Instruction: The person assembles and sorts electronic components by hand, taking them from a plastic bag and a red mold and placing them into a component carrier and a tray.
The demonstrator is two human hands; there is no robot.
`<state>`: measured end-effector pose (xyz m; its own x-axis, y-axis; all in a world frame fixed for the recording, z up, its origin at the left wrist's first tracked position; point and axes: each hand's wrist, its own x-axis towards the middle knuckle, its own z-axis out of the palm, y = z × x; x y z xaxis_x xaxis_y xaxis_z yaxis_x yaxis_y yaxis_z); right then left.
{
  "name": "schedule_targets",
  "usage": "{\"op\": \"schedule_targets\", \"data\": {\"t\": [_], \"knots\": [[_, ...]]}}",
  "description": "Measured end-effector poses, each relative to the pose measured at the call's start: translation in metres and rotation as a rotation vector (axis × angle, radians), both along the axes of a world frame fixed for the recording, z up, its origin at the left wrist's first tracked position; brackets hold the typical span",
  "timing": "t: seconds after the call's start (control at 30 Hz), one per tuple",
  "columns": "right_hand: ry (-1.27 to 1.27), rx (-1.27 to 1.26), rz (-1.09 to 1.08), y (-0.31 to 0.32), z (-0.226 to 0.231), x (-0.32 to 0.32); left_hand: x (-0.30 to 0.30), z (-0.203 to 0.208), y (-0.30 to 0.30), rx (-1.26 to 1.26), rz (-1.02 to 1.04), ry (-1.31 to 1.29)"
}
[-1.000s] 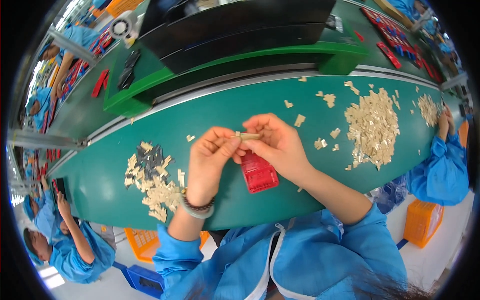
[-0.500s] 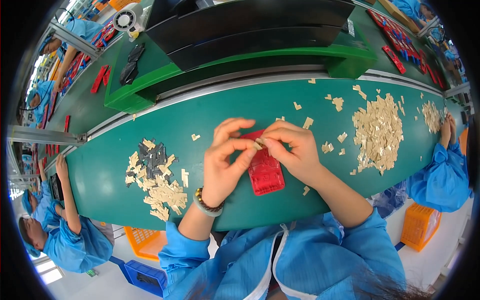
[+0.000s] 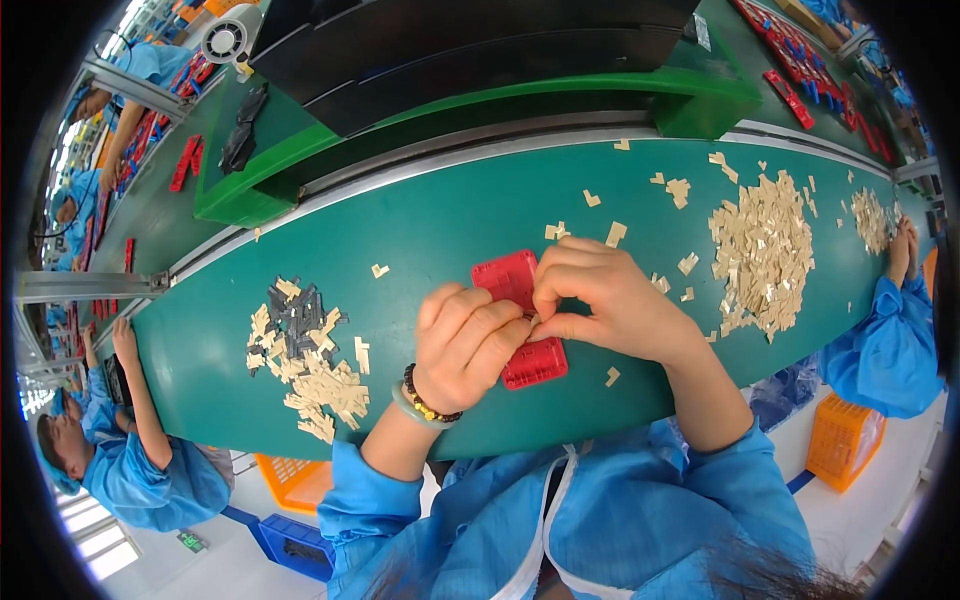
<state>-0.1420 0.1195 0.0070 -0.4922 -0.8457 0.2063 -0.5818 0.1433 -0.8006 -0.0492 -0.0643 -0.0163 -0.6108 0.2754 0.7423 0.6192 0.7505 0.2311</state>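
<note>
Over a red plastic housing (image 3: 506, 274) on the green table, my two hands meet fingertip to fingertip. My left hand (image 3: 462, 338), with bracelets at its wrist, has curled fingers pinched at the meeting point. Thumb and forefinger of my right hand (image 3: 608, 300) press together at the same spot. A small tan piece (image 3: 533, 319) barely shows between the fingertips; most of it is covered. The fingers hide the housing's middle, while its far end and ribbed near end stay visible.
To the left lies a mixed pile of tan pieces (image 3: 325, 388) and black parts (image 3: 296, 318). A larger tan pile (image 3: 765, 255) is at the right, with loose pieces around it. A green raised shelf (image 3: 480, 108) runs behind. Co-workers' arms reach the table's both ends.
My left fingers, spread before, have curled in around the fingertips' meeting point. Both hands have shifted slightly nearer to me, uncovering the housing's far end.
</note>
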Motion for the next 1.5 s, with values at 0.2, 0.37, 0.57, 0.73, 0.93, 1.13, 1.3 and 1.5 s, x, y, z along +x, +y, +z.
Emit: {"op": "schedule_targets", "data": {"t": [0.2, 0.37, 0.57, 0.73, 0.93, 1.13, 1.3, 1.5], "knots": [[0.257, -0.057, -0.004, -0.003, -0.002, 0.005, 0.001, 0.001, 0.002, -0.139, 0.102, 0.130], [0.349, -0.091, -0.074, -0.002, 0.004, 0.007, 0.005, 0.002, 0.003, -0.195, 0.092, 0.202], [0.398, -0.084, -0.053, -0.007, 0.004, 0.009, 0.005, 0.001, 0.001, -0.161, 0.104, 0.177], [0.627, 0.324, -0.244, 0.010, 0.007, 0.003, -0.008, -0.005, 0.003, 0.054, 0.123, -0.137], [0.778, 0.146, -0.393, -0.021, 0.004, 0.031, -0.001, 0.000, 0.002, 0.248, 0.054, -0.348], [0.955, 0.066, -0.366, -0.032, 0.006, 0.029, 0.004, 0.005, -0.010, 0.773, -0.046, -0.771], [0.492, -0.091, -0.462, -0.039, -0.010, 0.000, 0.003, 0.005, -0.007, 0.320, 0.384, -0.340], [-0.588, 0.154, -0.470, -0.034, -0.030, -0.011, 0.026, -0.027, 0.016, -0.172, 0.274, -0.390]]}}
